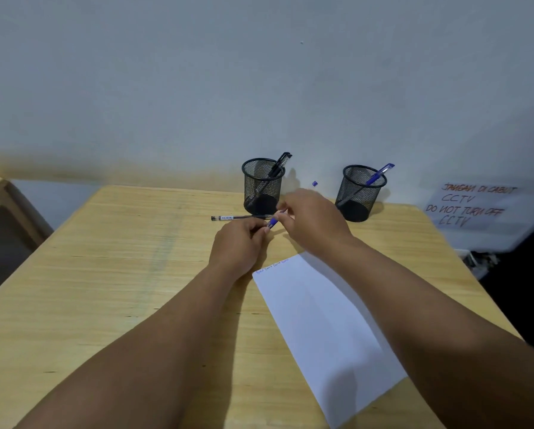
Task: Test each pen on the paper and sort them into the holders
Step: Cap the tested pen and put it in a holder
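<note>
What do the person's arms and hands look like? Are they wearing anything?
Both arms are bare, with no sleeves showing up to the bottom edge of the picture. The left hand and the right hand wear no gloves. No watch, bracelet or ring shows on the parts in view. The fingertips are too small to tell more.

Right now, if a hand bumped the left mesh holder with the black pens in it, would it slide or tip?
The left mesh holder looks light, being open wire mesh, so it would probably slide easily on the smooth wooden table. The black pens lean against one side of its rim and stick out above it, so a push there might tip it.
</note>
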